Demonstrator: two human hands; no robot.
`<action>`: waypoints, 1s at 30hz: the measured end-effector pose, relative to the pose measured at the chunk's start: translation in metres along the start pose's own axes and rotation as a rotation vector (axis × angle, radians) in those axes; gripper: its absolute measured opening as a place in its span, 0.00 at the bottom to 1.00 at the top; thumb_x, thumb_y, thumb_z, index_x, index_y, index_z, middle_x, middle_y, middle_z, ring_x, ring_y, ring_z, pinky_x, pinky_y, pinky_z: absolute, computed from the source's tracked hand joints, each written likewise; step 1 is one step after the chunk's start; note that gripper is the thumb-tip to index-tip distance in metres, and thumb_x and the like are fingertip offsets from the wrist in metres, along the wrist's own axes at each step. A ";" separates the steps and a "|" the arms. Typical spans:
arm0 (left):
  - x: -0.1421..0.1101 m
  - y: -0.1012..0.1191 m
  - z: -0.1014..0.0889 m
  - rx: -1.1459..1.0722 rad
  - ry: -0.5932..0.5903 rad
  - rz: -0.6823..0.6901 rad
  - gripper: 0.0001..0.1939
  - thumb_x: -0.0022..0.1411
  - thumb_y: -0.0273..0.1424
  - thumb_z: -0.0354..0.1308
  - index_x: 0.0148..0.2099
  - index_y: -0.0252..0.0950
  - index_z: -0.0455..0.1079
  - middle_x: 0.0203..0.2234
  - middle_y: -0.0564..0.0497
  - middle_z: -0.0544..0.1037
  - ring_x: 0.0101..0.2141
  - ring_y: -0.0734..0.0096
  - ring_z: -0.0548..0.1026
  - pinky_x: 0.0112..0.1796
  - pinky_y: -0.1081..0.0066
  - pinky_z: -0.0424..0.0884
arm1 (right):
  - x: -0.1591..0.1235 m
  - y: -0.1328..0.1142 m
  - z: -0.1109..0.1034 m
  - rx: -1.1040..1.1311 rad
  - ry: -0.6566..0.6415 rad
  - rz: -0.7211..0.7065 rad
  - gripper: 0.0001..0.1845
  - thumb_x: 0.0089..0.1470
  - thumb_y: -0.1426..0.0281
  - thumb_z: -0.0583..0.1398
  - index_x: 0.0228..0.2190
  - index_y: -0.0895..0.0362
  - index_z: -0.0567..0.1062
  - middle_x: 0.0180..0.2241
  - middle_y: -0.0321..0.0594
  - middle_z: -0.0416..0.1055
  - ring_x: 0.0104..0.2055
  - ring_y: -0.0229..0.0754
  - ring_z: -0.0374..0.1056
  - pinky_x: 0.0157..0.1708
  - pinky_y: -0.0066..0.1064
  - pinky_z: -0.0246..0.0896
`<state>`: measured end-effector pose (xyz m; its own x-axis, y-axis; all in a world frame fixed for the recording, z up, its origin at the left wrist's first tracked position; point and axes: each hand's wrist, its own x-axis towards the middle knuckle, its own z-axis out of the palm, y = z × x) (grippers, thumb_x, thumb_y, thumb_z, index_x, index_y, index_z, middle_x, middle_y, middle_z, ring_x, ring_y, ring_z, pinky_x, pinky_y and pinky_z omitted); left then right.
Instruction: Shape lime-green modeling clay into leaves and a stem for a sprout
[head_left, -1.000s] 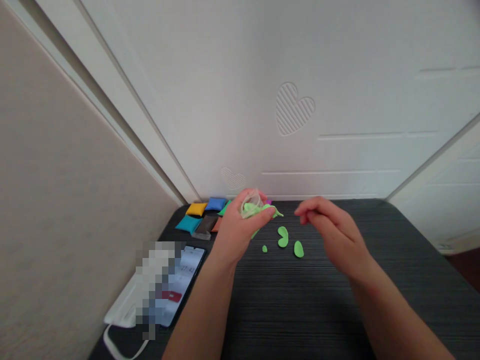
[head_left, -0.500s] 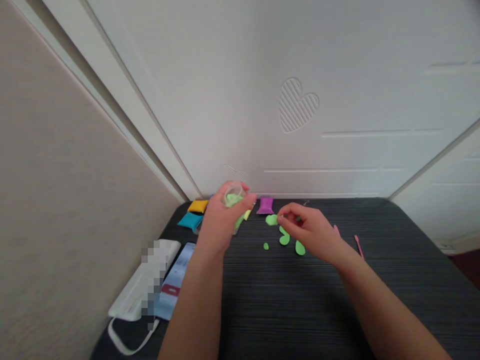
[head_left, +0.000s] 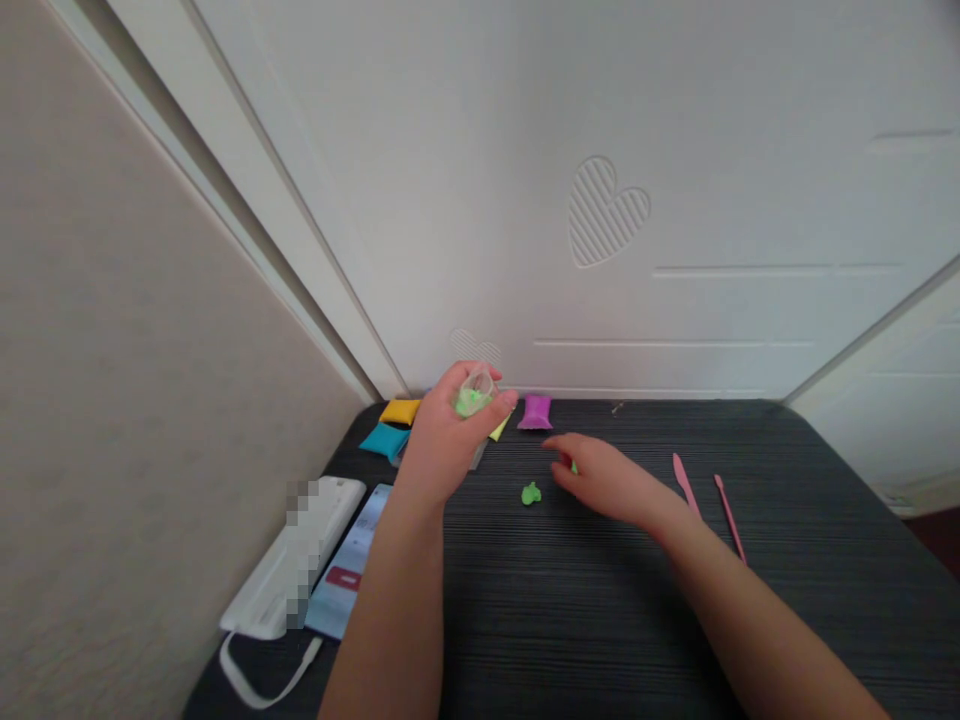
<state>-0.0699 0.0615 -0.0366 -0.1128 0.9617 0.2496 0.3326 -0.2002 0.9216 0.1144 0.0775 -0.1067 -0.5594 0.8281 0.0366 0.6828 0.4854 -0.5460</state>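
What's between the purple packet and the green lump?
In the head view, only dark tabletop separates them; the right hand is just to the right.

A hand could pass over the dark tabletop between the left forearm and right forearm, up to the green lump. Behind, the white panel blocks reach; 2 pink tools obstruct beside the right forearm.

Found bare from fingers to forearm on both sides: left hand with left forearm, right hand with right forearm. Rounded at the forearms, tapering to narrower wrists. Too small at the fingernails to assess.
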 end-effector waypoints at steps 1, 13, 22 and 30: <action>0.000 0.000 0.000 0.028 -0.006 0.012 0.13 0.51 0.38 0.57 0.38 0.38 0.65 0.24 0.57 0.67 0.23 0.77 0.64 0.26 0.75 0.62 | -0.002 0.004 -0.009 0.077 0.038 0.008 0.17 0.52 0.73 0.49 0.44 0.58 0.68 0.41 0.44 0.70 0.40 0.41 0.65 0.41 0.32 0.59; -0.013 0.010 0.033 0.445 -0.217 0.365 0.13 0.54 0.32 0.55 0.42 0.37 0.60 0.36 0.51 0.69 0.37 0.68 0.67 0.39 0.69 0.63 | -0.034 -0.015 -0.062 0.881 0.322 -0.001 0.14 0.52 0.71 0.57 0.42 0.51 0.62 0.34 0.35 0.70 0.25 0.34 0.68 0.25 0.28 0.67; -0.021 0.014 0.048 0.436 -0.344 0.376 0.12 0.57 0.35 0.51 0.43 0.37 0.61 0.38 0.48 0.69 0.41 0.64 0.67 0.40 0.66 0.63 | -0.051 -0.043 -0.067 0.917 0.419 -0.165 0.07 0.51 0.77 0.57 0.33 0.53 0.67 0.39 0.36 0.70 0.37 0.33 0.69 0.39 0.27 0.66; -0.022 0.019 0.046 0.299 -0.422 0.315 0.13 0.55 0.34 0.54 0.42 0.37 0.61 0.36 0.51 0.69 0.37 0.68 0.68 0.38 0.69 0.63 | -0.048 -0.038 -0.063 0.792 0.441 -0.205 0.07 0.50 0.75 0.59 0.33 0.53 0.70 0.36 0.36 0.71 0.39 0.36 0.67 0.40 0.29 0.65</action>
<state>-0.0180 0.0448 -0.0388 0.3949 0.8682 0.3006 0.5452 -0.4848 0.6839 0.1446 0.0372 -0.0343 -0.2934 0.8578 0.4219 -0.0204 0.4357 -0.8999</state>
